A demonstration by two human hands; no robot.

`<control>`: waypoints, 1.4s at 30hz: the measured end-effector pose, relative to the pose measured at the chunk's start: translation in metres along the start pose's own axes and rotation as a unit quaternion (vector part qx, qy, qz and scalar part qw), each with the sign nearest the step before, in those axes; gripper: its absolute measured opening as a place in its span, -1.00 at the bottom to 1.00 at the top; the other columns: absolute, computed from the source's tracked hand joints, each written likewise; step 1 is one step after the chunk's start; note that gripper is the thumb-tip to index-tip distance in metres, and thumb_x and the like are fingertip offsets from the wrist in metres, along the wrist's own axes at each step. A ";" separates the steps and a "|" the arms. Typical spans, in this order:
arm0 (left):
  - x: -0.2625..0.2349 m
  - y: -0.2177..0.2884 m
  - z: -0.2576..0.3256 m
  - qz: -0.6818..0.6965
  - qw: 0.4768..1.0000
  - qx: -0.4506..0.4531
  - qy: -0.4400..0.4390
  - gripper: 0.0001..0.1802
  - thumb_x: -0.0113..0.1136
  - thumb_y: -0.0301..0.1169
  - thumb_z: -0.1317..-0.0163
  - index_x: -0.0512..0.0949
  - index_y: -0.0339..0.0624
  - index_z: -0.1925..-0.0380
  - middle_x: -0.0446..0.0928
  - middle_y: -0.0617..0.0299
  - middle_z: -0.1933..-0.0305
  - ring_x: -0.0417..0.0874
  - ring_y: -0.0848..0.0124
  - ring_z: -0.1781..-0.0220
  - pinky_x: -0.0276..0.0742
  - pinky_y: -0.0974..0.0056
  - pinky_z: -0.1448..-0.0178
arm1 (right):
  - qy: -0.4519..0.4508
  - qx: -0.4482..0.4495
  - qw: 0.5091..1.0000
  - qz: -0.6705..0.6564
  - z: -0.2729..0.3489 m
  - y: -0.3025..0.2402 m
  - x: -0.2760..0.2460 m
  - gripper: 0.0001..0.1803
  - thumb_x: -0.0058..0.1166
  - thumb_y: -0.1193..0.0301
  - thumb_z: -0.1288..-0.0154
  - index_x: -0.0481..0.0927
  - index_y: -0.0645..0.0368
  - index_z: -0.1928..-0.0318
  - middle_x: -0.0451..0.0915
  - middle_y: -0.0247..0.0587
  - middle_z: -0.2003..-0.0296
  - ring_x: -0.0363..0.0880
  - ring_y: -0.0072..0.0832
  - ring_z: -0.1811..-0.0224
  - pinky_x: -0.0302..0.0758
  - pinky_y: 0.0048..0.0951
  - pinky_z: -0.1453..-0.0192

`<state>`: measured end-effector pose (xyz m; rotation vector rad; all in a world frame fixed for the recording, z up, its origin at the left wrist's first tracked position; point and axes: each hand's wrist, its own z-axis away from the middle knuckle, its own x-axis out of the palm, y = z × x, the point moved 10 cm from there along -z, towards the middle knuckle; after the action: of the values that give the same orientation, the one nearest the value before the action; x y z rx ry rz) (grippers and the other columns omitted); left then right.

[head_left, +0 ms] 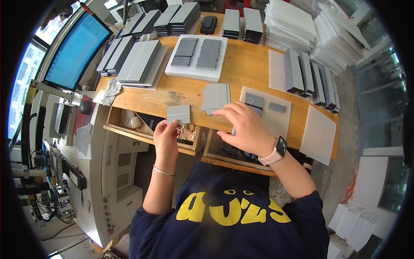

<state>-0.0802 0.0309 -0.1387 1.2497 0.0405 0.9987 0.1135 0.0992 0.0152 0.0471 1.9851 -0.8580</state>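
My left hand (pixel 166 136) pinches the lower edge of a small grey square card (pixel 178 114) and holds it up over the front edge of the wooden table (pixel 241 69). My right hand (pixel 246 125), with a pink-strapped watch on its wrist, lies palm down on a white ribbed sheet (pixel 276 118), its fingertips next to a loose pile of grey cards (pixel 215 97). Two darker grey pieces (pixel 265 103) lie on that ribbed sheet just beyond the hand. What the right hand's fingers grip underneath is hidden.
A white tray with two rows of grey cards (pixel 197 54) stands mid-table. Stacks of grey panels (pixel 138 62) at left and upright ones (pixel 308 77) at right. White sheet piles (pixel 310 30) at far right. Open drawers (pixel 142 125) below the table; a blue monitor (pixel 75 52) at left.
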 end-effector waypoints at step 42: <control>0.169 0.000 0.122 -0.105 0.786 -0.278 -0.543 -0.24 -0.25 0.11 -0.19 0.15 -0.37 -0.13 0.36 -0.11 -0.01 0.49 0.06 0.02 0.49 0.11 0.00 | 0.003 -0.179 0.982 0.051 0.027 -0.067 -0.065 -0.20 0.25 0.51 0.28 0.31 -0.06 -0.13 0.50 -0.34 0.19 0.44 -0.35 0.26 0.42 -0.39 0.12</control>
<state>0.0852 0.0464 -0.0129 1.0624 -0.9342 -0.0441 0.1458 0.0522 0.0943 -0.0551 2.0953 -0.4255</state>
